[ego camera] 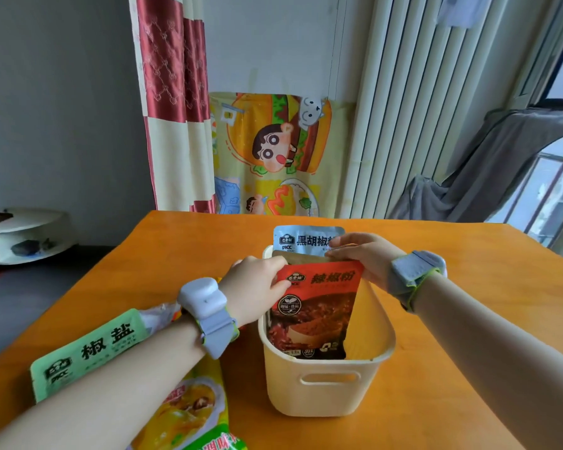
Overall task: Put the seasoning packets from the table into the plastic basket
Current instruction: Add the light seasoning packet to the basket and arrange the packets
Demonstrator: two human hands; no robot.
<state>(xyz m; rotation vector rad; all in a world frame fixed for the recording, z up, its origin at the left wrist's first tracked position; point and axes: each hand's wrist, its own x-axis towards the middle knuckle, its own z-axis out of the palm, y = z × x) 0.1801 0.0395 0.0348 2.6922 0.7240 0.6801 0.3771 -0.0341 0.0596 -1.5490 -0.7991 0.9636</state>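
A cream plastic basket (325,391) stands on the orange table (468,319). A red chilli powder packet (319,306) stands upright inside it, with a brown packet (296,256) and a silver black pepper packet (303,238) behind. My left hand (254,287) pinches the red packet's top left corner. At the top right corner, my right hand (361,254) holds the packets' upper edges. A green salt-and-pepper packet (91,349) and a yellow packet (182,414) lie on the table at the left, under my left forearm.
A clear wrapper (158,315) lies beside my left wrist. The table's far edge faces a cartoon cloth (270,151) and a curtain (173,102). A window (553,190) is at the right, and a low white shelf (20,235) stands at the left.
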